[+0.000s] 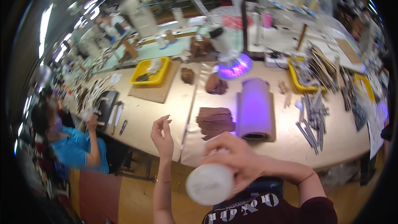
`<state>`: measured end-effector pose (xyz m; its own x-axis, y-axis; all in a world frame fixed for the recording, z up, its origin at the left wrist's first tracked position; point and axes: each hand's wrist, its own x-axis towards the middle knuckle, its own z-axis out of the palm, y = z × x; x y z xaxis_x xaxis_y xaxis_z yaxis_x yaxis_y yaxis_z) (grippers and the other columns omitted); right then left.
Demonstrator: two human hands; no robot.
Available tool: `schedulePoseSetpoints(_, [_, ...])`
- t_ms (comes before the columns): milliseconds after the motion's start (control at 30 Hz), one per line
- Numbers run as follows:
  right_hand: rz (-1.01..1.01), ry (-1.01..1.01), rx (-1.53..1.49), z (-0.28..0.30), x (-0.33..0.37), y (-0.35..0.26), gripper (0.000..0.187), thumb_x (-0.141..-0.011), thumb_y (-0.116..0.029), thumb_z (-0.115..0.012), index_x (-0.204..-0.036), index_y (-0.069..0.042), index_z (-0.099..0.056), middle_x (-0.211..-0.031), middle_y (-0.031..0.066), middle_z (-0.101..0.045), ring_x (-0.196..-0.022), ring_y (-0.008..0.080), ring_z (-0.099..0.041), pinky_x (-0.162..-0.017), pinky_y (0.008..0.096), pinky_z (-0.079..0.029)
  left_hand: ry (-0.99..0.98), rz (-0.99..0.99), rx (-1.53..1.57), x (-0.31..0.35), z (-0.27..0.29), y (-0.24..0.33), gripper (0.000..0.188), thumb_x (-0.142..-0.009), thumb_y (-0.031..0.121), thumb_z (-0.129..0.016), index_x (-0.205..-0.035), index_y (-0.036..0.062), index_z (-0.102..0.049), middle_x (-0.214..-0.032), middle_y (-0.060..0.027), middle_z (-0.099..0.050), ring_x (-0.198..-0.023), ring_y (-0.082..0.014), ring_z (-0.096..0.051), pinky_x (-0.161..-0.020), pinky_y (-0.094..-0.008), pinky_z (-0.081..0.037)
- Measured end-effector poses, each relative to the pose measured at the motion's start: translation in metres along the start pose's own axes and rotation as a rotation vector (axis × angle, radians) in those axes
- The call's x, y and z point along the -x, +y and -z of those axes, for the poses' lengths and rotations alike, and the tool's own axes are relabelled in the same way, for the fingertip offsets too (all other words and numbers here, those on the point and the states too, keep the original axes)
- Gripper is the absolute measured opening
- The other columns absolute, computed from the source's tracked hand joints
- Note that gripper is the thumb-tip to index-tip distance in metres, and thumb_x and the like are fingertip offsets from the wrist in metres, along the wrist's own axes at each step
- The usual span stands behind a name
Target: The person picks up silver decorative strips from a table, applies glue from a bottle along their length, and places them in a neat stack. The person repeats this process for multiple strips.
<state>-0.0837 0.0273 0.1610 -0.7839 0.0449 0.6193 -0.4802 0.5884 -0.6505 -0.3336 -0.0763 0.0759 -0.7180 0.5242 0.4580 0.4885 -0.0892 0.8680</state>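
My right hand is wrapped around a white plastic bottle, raised close to the camera with its round base toward me. My left hand is lifted in the air in front of the workbench, fingers loosely pinched together, holding nothing that I can see. Just beyond both hands, on the bench, lies a stack of brown leather pieces next to a curved rolled sheet lit purple.
A long tan workbench carries a yellow tray, a purple lamp, more brown pieces, metal strips and a yellow bin of parts. A person in a blue shirt works at the left.
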Motion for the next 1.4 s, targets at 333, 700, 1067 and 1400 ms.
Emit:
schedulePoseSetpoints(333, [-0.642,1.169,-0.261,0.109,0.222,-0.01,0.093,-0.068,-0.05,-0.08,-0.135,0.0,-0.039,-0.12,0.0115,-0.056,-0.106,0.022,-0.06,-0.09,0.0373,-0.052,-0.654,-0.69,-0.261,0.115,-0.152,0.046,0.034,-0.077,0.006,-0.071,-0.111,0.0099,-0.065,-0.13,-0.0139,-0.053,-0.119,-0.0307,-0.051,-0.098,-0.0399,-0.042])
schedulePoseSetpoints(700, [-0.355,1.487,-0.417,0.107,0.345,-0.009,0.098,-0.073,-0.057,-0.077,-0.14,-0.002,-0.031,-0.129,0.0113,-0.048,-0.116,0.0194,-0.053,-0.098,0.0354,-0.047,-1.163,-0.752,-0.262,0.173,-0.182,0.027,0.043,-0.08,0.015,-0.071,-0.12,0.0087,-0.058,-0.136,-0.0204,-0.047,-0.125,-0.0374,-0.045,-0.1,-0.0461,-0.039])
schedulePoseSetpoints(1067, [-0.288,1.84,-0.478,0.123,0.407,0.007,0.099,-0.069,-0.07,-0.068,-0.135,-0.003,-0.039,-0.123,0.0097,-0.053,-0.116,0.0219,-0.053,-0.101,0.0401,-0.044,-1.161,-0.646,-0.3,0.175,-0.184,0.028,0.037,-0.078,0.01,-0.069,-0.114,0.0051,-0.06,-0.132,-0.0205,-0.052,-0.123,-0.0381,-0.05,-0.104,-0.0474,-0.037])
schedulePoseSetpoints(1400, [-0.065,2.088,-0.619,0.136,0.402,-0.002,0.075,-0.084,-0.053,-0.063,-0.136,-0.004,-0.041,-0.092,0.013,-0.059,-0.078,0.0207,-0.058,-0.065,0.0324,-0.052,-1.247,-0.689,-0.23,0.202,-0.259,0.072,0.052,-0.079,0.012,-0.074,-0.126,0.0054,-0.053,-0.143,-0.0216,-0.04,-0.128,-0.0393,-0.044,-0.104,-0.0473,-0.036])
